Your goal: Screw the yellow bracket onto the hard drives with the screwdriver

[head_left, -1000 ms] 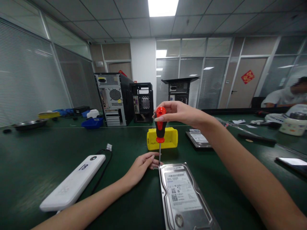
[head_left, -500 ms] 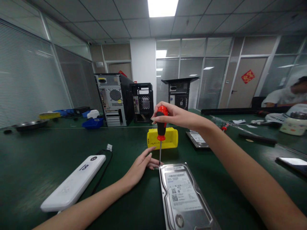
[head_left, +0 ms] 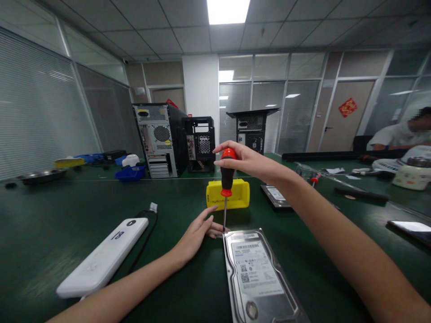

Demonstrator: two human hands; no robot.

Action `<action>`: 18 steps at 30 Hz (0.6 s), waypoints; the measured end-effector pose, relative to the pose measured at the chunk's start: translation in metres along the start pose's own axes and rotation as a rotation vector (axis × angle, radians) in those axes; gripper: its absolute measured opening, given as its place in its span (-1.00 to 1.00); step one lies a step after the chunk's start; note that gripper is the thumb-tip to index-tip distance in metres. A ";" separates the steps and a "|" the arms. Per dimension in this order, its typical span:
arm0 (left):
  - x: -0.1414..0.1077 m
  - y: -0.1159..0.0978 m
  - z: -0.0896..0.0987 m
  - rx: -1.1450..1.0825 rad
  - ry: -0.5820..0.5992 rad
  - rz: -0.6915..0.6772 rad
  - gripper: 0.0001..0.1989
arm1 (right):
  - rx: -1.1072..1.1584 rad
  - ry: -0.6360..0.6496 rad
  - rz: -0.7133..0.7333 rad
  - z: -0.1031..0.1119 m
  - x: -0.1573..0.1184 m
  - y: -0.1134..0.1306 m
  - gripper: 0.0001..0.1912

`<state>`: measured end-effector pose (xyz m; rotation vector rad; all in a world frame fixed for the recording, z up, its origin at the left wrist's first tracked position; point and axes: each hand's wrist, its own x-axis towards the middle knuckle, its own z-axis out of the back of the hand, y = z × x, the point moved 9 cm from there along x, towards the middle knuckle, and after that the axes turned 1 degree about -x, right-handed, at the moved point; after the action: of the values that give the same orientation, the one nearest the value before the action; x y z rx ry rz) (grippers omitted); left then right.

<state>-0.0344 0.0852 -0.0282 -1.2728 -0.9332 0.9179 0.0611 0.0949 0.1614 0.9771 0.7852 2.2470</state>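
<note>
A silver hard drive (head_left: 257,269) with a white printed label lies flat on the green table. My right hand (head_left: 240,160) is around the top of a screwdriver (head_left: 226,178) with a red and black handle. The shaft stands nearly upright, its tip at the drive's far left corner; the screw under it is too small to make out. My left hand (head_left: 197,233) rests on the table left of that corner, fingers stretched out and apart. Its fingertips reach the corner beside the screwdriver tip. Behind the shaft is a yellow plastic bin (head_left: 239,194), tipped with its opening toward me.
A white power bank (head_left: 104,255) with a black cable lies on the left. Beyond my right forearm sits a second hard drive (head_left: 276,197). Computer cases (head_left: 160,139) stand at the back. A phone (head_left: 412,231) is at the right, and a person (head_left: 392,134) sits farther back there.
My right fingers have loosened and shifted slightly round the screwdriver handle, with the index finger straighter. The left hand, drive and screwdriver tip have stayed in place.
</note>
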 end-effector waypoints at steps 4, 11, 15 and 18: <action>0.000 0.000 0.000 -0.009 -0.001 -0.003 -0.44 | 0.163 0.043 0.006 -0.004 -0.001 0.003 -0.53; 0.000 -0.002 -0.001 0.007 0.003 0.001 -0.46 | 0.231 0.054 0.014 -0.012 0.002 0.001 -0.65; 0.000 -0.001 -0.001 -0.005 0.004 -0.009 -0.43 | 0.270 -0.005 0.061 -0.010 0.006 -0.001 -0.68; 0.001 -0.001 -0.002 0.001 0.008 -0.006 -0.42 | 0.333 -0.001 0.050 -0.012 0.007 -0.003 -0.74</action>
<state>-0.0326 0.0851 -0.0274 -1.2711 -0.9294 0.9075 0.0483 0.0985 0.1552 1.1590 1.1727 2.1989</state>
